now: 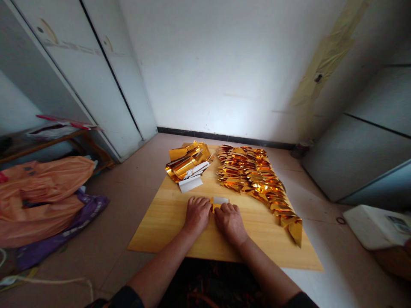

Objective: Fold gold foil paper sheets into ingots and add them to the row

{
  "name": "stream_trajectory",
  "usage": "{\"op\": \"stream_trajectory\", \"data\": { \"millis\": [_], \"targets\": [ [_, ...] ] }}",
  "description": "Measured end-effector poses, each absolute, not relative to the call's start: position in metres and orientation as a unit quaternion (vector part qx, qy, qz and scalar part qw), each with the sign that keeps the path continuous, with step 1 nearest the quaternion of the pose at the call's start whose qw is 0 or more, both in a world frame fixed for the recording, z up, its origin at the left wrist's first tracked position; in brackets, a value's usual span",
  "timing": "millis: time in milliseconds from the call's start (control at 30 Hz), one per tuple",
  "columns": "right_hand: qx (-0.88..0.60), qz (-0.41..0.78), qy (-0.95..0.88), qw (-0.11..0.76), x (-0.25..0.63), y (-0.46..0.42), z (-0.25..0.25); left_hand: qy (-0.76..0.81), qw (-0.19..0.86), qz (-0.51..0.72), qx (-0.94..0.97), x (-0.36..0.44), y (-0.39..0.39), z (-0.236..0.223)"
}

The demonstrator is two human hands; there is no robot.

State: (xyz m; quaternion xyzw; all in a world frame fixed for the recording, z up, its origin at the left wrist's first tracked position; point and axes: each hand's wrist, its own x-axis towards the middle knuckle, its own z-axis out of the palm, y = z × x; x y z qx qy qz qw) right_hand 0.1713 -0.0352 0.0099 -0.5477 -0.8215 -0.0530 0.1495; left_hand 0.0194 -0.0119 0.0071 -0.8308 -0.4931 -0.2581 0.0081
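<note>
On the wooden board (160, 226) in front of me lies a small sheet of gold foil paper (221, 200), its white back partly showing beyond my fingers. My right hand (230, 220) grips its near part with curled fingers. At the left edge, my left hand (198, 213) has its fingers bent and pressed together on the paper; its thumb is mostly hidden. Beyond my left hand sits a loose pile of gold sheets (189, 160), some with white backs up. To the right, folded gold pieces (253, 171) lie in overlapping rows that trail toward the near right corner.
A white wall (218, 77) stands behind the board, with a pale cabinet (93, 72) at left. Orange and purple bags (48, 188) lie on the left. A grey cabinet-like block (353, 162) and a white box (379, 226) stand at right.
</note>
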Motion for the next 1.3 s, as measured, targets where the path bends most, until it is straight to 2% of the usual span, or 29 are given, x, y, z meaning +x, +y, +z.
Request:
{"op": "stream_trajectory", "data": {
  "millis": [367, 833, 1033, 1300],
  "targets": [
    [-0.477, 0.076, -0.847, 0.222, 0.198, -0.038, 0.007, -0.488, 0.027, -0.201, -0.849, 0.021, -0.005, 0.009],
    [-0.478, 0.080, -0.845, 0.225, 0.199, -0.036, 0.000, -0.435, -0.024, -0.289, -0.852, 0.007, 0.003, -0.004],
    [-0.475, 0.092, -0.844, 0.233, 0.199, -0.035, 0.000, -0.397, -0.055, -0.284, -0.871, 0.005, 0.005, -0.002],
    [-0.467, 0.082, -0.846, 0.243, 0.202, -0.030, -0.004, -0.411, -0.011, -0.241, -0.879, 0.006, 0.000, 0.009]
  ]
}}
